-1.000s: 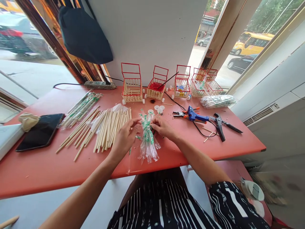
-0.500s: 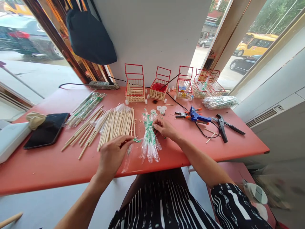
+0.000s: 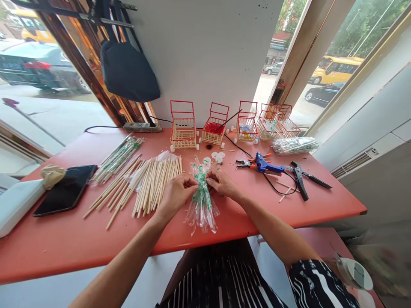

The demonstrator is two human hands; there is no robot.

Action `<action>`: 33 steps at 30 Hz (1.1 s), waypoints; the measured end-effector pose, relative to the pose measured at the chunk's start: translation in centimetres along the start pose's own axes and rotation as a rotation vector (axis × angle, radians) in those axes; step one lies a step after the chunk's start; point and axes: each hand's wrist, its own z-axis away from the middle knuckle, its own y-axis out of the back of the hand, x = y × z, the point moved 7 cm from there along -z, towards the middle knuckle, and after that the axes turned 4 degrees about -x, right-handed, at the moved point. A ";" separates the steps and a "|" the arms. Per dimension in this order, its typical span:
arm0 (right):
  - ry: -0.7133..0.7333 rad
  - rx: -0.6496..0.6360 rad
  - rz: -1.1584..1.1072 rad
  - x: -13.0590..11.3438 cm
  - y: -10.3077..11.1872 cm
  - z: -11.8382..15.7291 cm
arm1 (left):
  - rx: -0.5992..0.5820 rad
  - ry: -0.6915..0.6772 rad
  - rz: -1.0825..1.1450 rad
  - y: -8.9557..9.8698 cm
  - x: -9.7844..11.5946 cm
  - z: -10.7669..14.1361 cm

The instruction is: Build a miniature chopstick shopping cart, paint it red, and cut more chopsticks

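Observation:
A bunch of clear plastic wrappers with green print point(image 3: 203, 209) lies on the red table, gathered at its middle and fanned out toward me. My right hand point(image 3: 223, 183) pinches the right side of the bunch. From the other side, my left hand point(image 3: 180, 191) presses thumb and fingertips together against the bunch's left edge. To the left of it lies a pile of wooden sticks point(image 3: 157, 182), partly covered by my left hand. Behind the bunch are several small white discs point(image 3: 218, 158).
Stick-built model carts with red handles point(image 3: 183, 130) stand along the wall. At the right lie a blue glue gun point(image 3: 268, 165) with its cord, pliers point(image 3: 300, 182) and wrapped sticks point(image 3: 295, 146). A black phone point(image 3: 66, 191) and more wrapped sticks point(image 3: 118, 158) are at the left.
My left hand has moved right, bringing a loose wrapper from beside the sticks to the bunch. My right hand stays at the bunch. The view has tilted up slightly.

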 end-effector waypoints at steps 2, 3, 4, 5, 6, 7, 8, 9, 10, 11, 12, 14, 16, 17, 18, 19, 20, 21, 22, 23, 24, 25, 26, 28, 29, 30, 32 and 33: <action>0.032 0.003 0.042 -0.3 0.0 0.1 | -0.003 -0.015 -0.080 -0.3 0.3 -0.1; 0.054 0.011 0.077 -0.6 0.1 0.2 | -0.006 -0.031 -0.122 -0.4 0.5 -0.2; 0.077 0.018 0.114 -0.8 0.2 0.2 | -0.008 -0.056 -0.167 -0.6 0.8 -0.2; 0.098 0.023 0.149 -1.0 0.2 0.3 | -0.009 -0.089 -0.214 -0.8 1.2 -0.3; 0.115 0.023 0.177 -1.1 0.2 0.4 | -0.005 -0.122 -0.266 -1.1 1.5 -0.3; 0.125 0.020 0.195 -1.2 0.2 0.5 | 0.003 -0.149 -0.318 -1.3 1.8 -0.3; 0.129 0.012 0.205 -1.2 0.2 0.5 | 0.015 -0.166 -0.366 -1.5 1.9 -0.2; 0.131 0.002 0.210 -1.2 0.2 0.6 | 0.028 -0.171 -0.408 -1.6 2.0 -0.2; 0.136 -0.004 0.215 -1.2 0.1 0.6 | 0.037 -0.164 -0.443 -1.8 2.0 -0.1; 0.143 -0.008 0.222 -1.2 0.1 0.5 | 0.040 -0.148 -0.475 -1.9 1.9 0.0; 0.150 -0.010 0.228 -1.2 0.1 0.5 | 0.039 -0.130 -0.505 -2.0 1.8 0.1; 0.157 -0.009 0.236 -1.2 0.1 0.4 | 0.028 -0.104 -0.553 -2.2 1.7 0.2; 0.151 -0.007 0.224 -1.1 0.1 0.3 | 0.025 -0.114 -0.569 -2.3 1.8 0.4; 0.144 -0.005 0.213 -1.0 0.0 0.3 | 0.033 -0.132 -0.556 -2.2 1.9 0.4; 0.136 -0.002 0.202 -0.9 0.0 0.2 | 0.042 -0.155 -0.530 -2.1 1.9 0.4; 0.129 0.004 0.193 -0.8 0.0 0.2 | 0.051 -0.181 -0.492 -2.1 2.0 0.4; 0.125 0.012 0.188 -0.7 0.0 0.2 | 0.058 -0.204 -0.451 -1.9 2.0 0.4; 0.124 0.020 0.188 -0.7 0.0 0.2 | 0.065 -0.222 -0.413 -1.8 2.0 0.4; 0.127 0.028 0.190 -0.7 0.0 0.1 | 0.068 -0.231 -0.383 -1.7 1.9 0.4; 0.133 0.034 0.195 -0.8 0.0 0.2 | 0.067 -0.234 -0.362 -1.5 1.8 0.4; 0.139 0.036 0.200 -0.9 0.0 0.2 | 0.067 -0.230 -0.349 -1.4 1.8 0.4; 0.144 0.036 0.204 -0.9 0.0 0.2 | 0.065 -0.222 -0.341 -1.3 1.7 0.4; 0.147 0.036 0.209 -1.0 0.0 0.3 | 0.058 -0.214 -0.336 -1.2 1.7 0.4; 0.149 0.036 0.218 -1.1 0.0 0.3 | 0.035 -0.201 -0.336 -1.1 1.5 0.5; 0.148 0.036 0.222 -1.1 0.1 0.3 | 0.022 -0.197 -0.344 -1.1 1.4 0.5; 0.145 0.037 0.223 -1.1 0.1 0.3 | 0.011 -0.192 -0.353 -1.1 1.3 0.6; 0.137 0.034 0.216 -1.0 0.1 0.3 | 0.006 -0.187 -0.366 -0.8 1.1 0.8; 0.134 0.035 0.211 -1.0 0.1 0.3 | 0.009 -0.189 -0.367 -0.6 1.0 0.9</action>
